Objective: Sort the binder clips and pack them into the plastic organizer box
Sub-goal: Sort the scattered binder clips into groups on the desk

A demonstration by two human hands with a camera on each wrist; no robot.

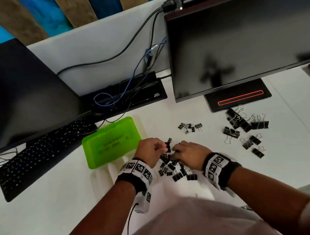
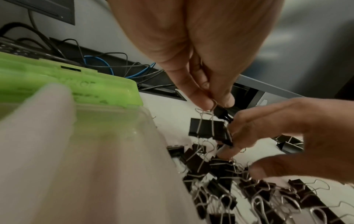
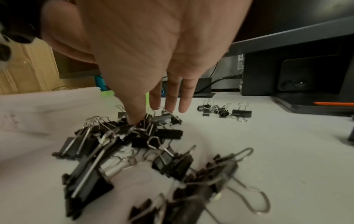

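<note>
The white desk (image 1: 280, 158) carries three groups of black binder clips (image 1: 176, 170), a green-lidded organizer box (image 1: 111, 143), two keyboards (image 1: 39, 157) and two monitors (image 1: 240, 41) toward its far edge.

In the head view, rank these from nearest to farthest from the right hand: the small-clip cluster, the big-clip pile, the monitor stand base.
1. Small-clip cluster, just beyond the right hand.
2. Big-clip pile, off to its right.
3. Monitor stand base, farthest back, under the right monitor.
</note>
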